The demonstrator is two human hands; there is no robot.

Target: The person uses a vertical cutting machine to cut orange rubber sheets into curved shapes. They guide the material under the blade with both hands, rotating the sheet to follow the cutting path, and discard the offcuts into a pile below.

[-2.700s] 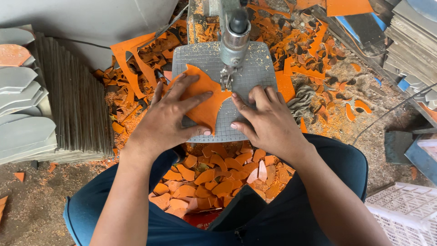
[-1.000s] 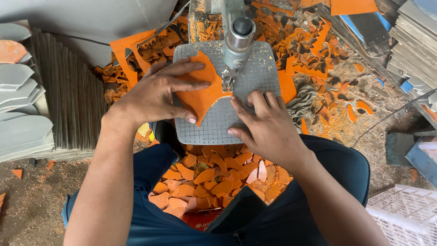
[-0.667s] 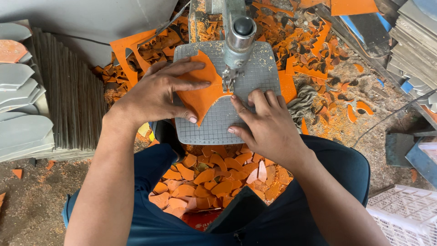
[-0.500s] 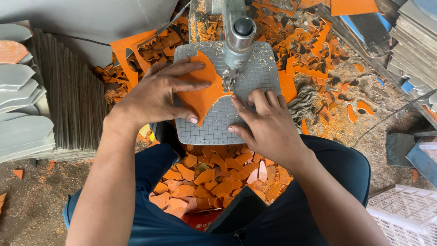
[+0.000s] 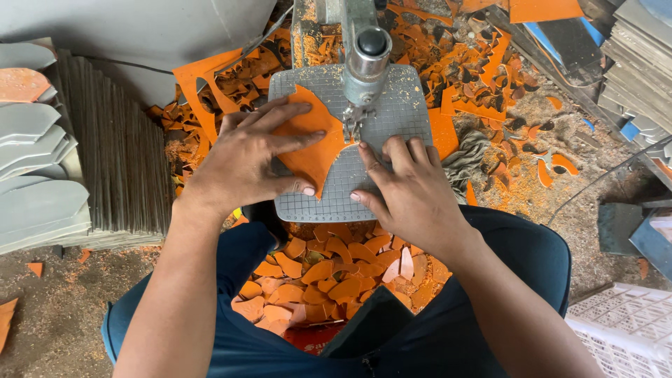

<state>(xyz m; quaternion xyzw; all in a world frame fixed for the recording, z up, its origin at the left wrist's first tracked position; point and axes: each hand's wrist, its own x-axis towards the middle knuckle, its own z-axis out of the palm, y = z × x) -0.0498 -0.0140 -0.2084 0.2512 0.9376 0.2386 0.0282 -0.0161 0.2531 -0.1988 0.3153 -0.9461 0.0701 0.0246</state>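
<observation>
**Two hands pressing an orange sheet flat under the cutting head**

The person is sitting at a small gridded metal table (image 5: 392,119), and an orange sheet piece (image 5: 308,143) is lying flat on its left half, its right edge running right up to the blade (image 5: 352,126) that is hanging from the machine head (image 5: 367,59) at about 12 o'clock.

The left hand (image 5: 245,161) is lying palm down on the orange piece, fingers spread wide and pointing toward 2 o'clock, the thumb stretching along the piece's lower edge; it is pressing, not gripping. The right hand (image 5: 406,189) is resting at about 4 o'clock from the blade, fingers close together and flat on the bare grid, fingertips just beside the sheet's right tip. I cannot tell whether they are actually touching the orange material.

Down at 6 o'clock, between the person's knees, a heap of curved orange offcuts (image 5: 329,276) is filling the lap. More orange scraps (image 5: 483,77) and sawdust are littering the bench from 12 to 3 o'clock. At 9 o'clock a tight row of grey boards (image 5: 115,147) is standing on edge, with grey sole-shaped blanks (image 5: 35,161) stacking up just left of them. A white plastic crate (image 5: 626,332) is showing at 4 o'clock, well apart from the hands.
</observation>
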